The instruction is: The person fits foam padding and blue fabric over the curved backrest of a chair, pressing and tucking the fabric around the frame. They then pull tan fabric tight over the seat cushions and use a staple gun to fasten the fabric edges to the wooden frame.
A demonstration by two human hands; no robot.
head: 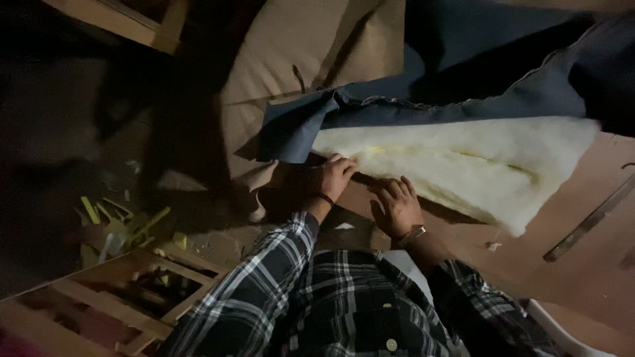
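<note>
Brown board (582, 264) makes the work surface, dim under weak light and sloping off to the lower right. A long metal strip (591, 219) lies on it near the right edge. White wadding (463, 165), thick and fluffy with a yellowish core, stretches across the board from the middle to the right. Blue fabric (410, 99) lies folded back above it, its frayed edge running along the wadding's upper side and one corner hanging down at the left. Tan cardboard (311, 46) leans behind the fabric. Left of the board the floor is dark and littered with yellow-green scraps (119, 225). A wooden frame (112, 304) of slats sits at the lower left, and another piece of timber (126, 20) crosses the top left corner.

Both arms come up from the bottom in plaid sleeves. The left hand (336, 177), a dark band on its wrist, is bent at the knuckles with fingertips pressing on the wadding's near left end; whether it pinches the stuff cannot be told. The right hand (395, 206), a watch on its wrist, lies palm down and flat on the board with fingers spread, just beside the wadding's lower edge, gripping nothing.
</note>
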